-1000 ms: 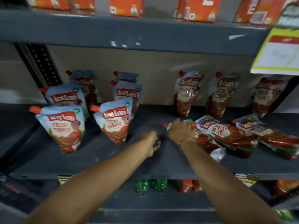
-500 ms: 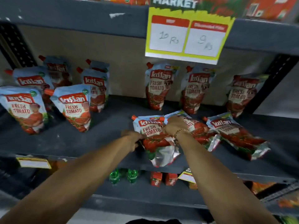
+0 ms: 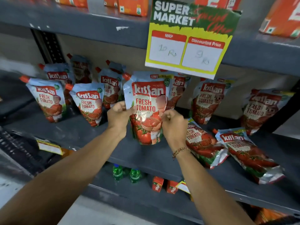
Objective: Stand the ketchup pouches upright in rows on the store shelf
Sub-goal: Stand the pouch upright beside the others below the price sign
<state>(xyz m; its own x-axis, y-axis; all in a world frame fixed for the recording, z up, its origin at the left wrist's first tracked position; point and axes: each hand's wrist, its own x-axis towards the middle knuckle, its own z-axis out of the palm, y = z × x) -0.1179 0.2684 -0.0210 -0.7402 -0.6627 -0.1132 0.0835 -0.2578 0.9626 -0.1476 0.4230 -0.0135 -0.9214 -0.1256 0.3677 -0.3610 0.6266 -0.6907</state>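
Both hands pinch one ketchup pouch (image 3: pixel 146 109) at mid-height: left hand (image 3: pixel 119 116) on its left edge, right hand (image 3: pixel 173 122) on its right. Pouch held upright between them, above shelf (image 3: pixel 84 135) front. Likely best: flatten base, set down behind, square with standing rows (image 3: pixel 87 103) at left. Two fallen pouches (image 3: pixel 243 151) lie flat, near right.

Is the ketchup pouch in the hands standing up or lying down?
Upright but not yet standing: both hands, left and right, hold the pouch by its sides, spout on top, bottom seemingly just above the shelf.
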